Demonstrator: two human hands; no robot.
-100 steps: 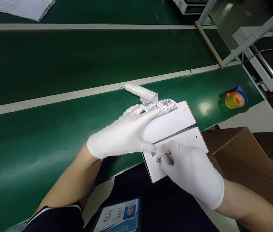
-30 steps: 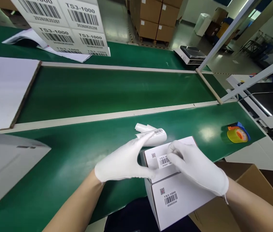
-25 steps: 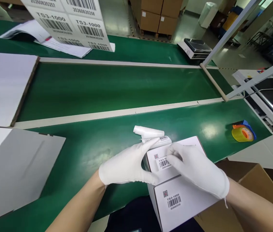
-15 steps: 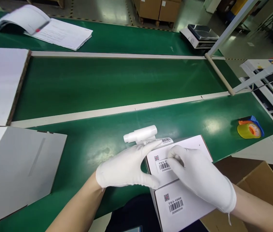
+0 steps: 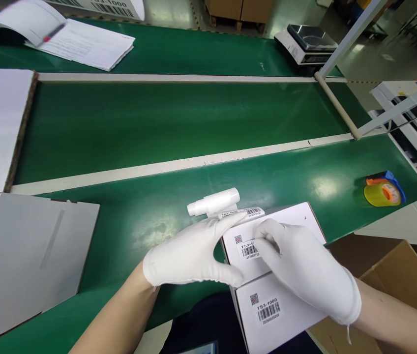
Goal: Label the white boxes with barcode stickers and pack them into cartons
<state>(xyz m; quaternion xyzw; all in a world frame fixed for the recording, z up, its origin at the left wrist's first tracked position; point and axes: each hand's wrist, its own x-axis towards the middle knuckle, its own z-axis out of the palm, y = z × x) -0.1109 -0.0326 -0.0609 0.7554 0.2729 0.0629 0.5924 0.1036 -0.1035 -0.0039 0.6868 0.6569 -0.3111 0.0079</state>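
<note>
Two white boxes, a far box (image 5: 297, 214) and a near box (image 5: 293, 322), stand side by side at the bench's front edge. On the near box is a TS3-1000 barcode label (image 5: 268, 310). My right hand (image 5: 300, 265), in a white glove, pinches thumb and forefinger at the right end of the far box's barcode label (image 5: 249, 250), hiding that end. Also gloved, my left hand (image 5: 193, 253) is open, with thumb and fingers spread about the far box's left corner. Its fingertips lie by a strip of printed labels (image 5: 254, 212), near a white roll (image 5: 216, 201).
A tape roll (image 5: 381, 194) lies at the right. Large white boxes (image 5: 35, 246) stand at left. Beyond the belt are an open booklet (image 5: 86, 42) and a scale (image 5: 306, 46). An open carton (image 5: 407, 280) sits below right. A barcode-printed white piece (image 5: 116, 7) shows at the top.
The view has shifted slightly, and a white piece printed with barcodes now shows at the top edge. Both hands keep nearly the same place at the far box.
</note>
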